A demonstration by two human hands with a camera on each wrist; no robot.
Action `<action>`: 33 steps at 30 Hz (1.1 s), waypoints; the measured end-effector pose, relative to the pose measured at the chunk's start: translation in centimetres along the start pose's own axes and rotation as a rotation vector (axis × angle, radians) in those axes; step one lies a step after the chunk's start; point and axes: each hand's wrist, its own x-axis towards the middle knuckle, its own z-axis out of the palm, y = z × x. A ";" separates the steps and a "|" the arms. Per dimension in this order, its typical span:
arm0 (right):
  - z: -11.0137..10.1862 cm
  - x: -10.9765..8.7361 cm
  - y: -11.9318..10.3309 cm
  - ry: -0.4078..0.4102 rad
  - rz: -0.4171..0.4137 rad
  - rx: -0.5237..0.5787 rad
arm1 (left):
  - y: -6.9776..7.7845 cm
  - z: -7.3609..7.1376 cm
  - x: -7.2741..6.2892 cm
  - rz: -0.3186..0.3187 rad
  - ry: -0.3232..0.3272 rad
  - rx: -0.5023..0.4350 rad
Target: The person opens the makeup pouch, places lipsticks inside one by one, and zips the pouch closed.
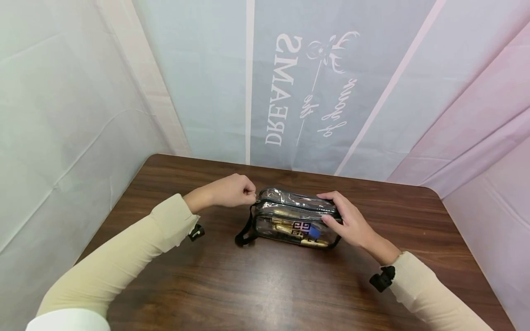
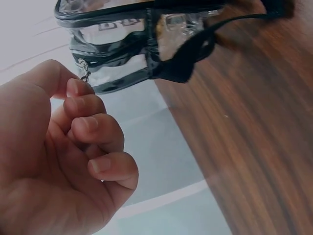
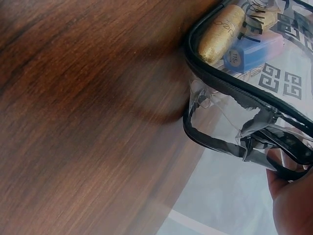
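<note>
A clear toiletry bag (image 1: 304, 201) with black piping sits on the table just past the middle. My left hand (image 1: 233, 190) is at its left end, fingers curled. In the left wrist view, the thumb and index finger pinch the small metal zipper pull (image 2: 84, 69). My right hand (image 1: 345, 220) grips the bag's right end, thumb on the near side and fingers over the far side. Through the clear wall show gold tubes (image 3: 222, 34) and a blue item (image 3: 251, 53). A black strap (image 1: 247, 232) hangs from the left end.
The brown wooden table (image 1: 256, 285) has a glossy reflection near its front. Behind it hangs a pale grey-blue cloth (image 1: 207, 82) with white lettering. White and pinkish cloths (image 1: 492, 115) close in the sides. Black wrist bands (image 1: 383, 279) are on the sleeves.
</note>
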 end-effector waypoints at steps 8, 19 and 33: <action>0.1 0.0 0.0 0.005 -0.015 0.014 | -1.2 0.8 -0.4 -0.032 -0.041 -0.033; 0.0 0.1 0.1 0.006 -0.020 0.021 | -2.5 2.0 -0.5 -0.035 -0.102 -0.083; -0.1 0.5 0.6 0.006 -0.035 0.030 | -3.1 3.6 0.0 -0.039 -0.109 -0.127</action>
